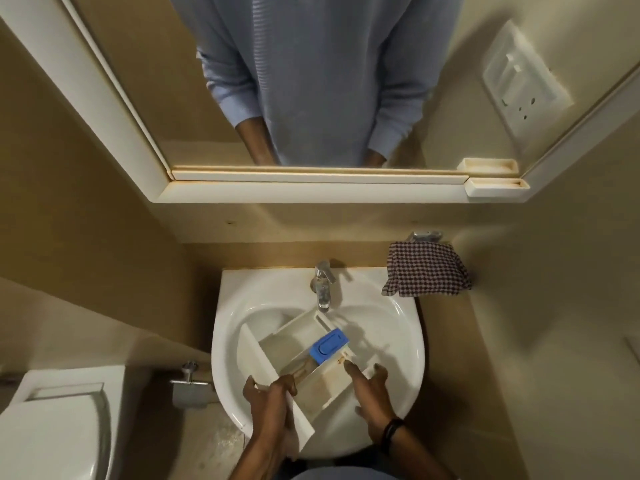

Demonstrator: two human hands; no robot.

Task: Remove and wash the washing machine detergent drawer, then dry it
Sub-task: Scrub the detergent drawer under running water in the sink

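Detergent drawer (298, 344) is seen in the head view lying tilted in the basin of the sink (412, 327), its far end just under the tap (323, 282). Its front panel (259, 355) is gripped by the left hand (268, 398), fingers curled round the edge; the right hand (372, 389) is laid with straight fingers on the stained near compartment, beside the blue insert (329, 344). Whether water is running cannot be told. A slip is judged the main risk: wet plastic held from one end could be dropped against the basin. The insert could be knocked loose by hard rubbing. A checked cloth (426, 268) is draped at the sink's right corner
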